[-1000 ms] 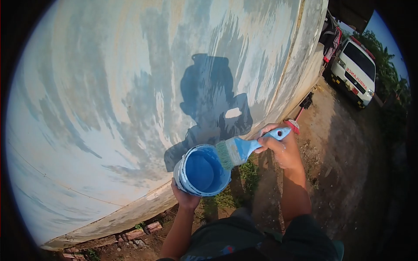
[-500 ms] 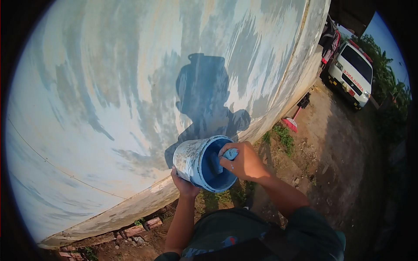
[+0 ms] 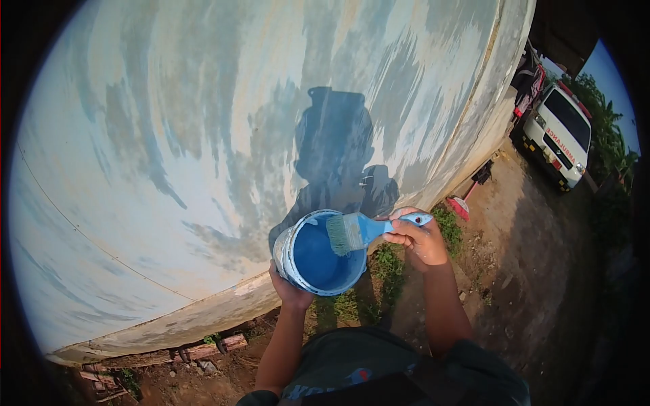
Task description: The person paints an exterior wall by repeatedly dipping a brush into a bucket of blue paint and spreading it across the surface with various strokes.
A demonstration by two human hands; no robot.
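My left hand (image 3: 291, 289) grips the lower left side of a paint-smeared bucket (image 3: 289, 254), whose mouth tilts toward me. Blue paint (image 3: 317, 260) shows inside it. In my right hand (image 3: 421, 242) is a wide paintbrush (image 3: 366, 230), held by its blue handle with the fingers closed round it. The brush lies roughly level over the bucket's mouth, its wet bristles pointing left above the paint. Just beyond the bucket stands a wall (image 3: 223, 169) with patchy streaks of blue, white and grey, and my shadow falls on it.
A white ambulance (image 3: 560, 132) is parked at the upper right on bare ground (image 3: 514, 271). Near the wall's base lie a red-headed broom (image 3: 459, 206) and green weeds (image 3: 447, 230). Bricks or wood pieces (image 3: 210, 350) line the wall's foot at lower left. Clothes (image 3: 528, 88) hang beside the wall.
My right hand has drawn the brush up out of the bucket and moved right, turning it level. The bucket's mouth now faces me more. The view has shifted slightly.
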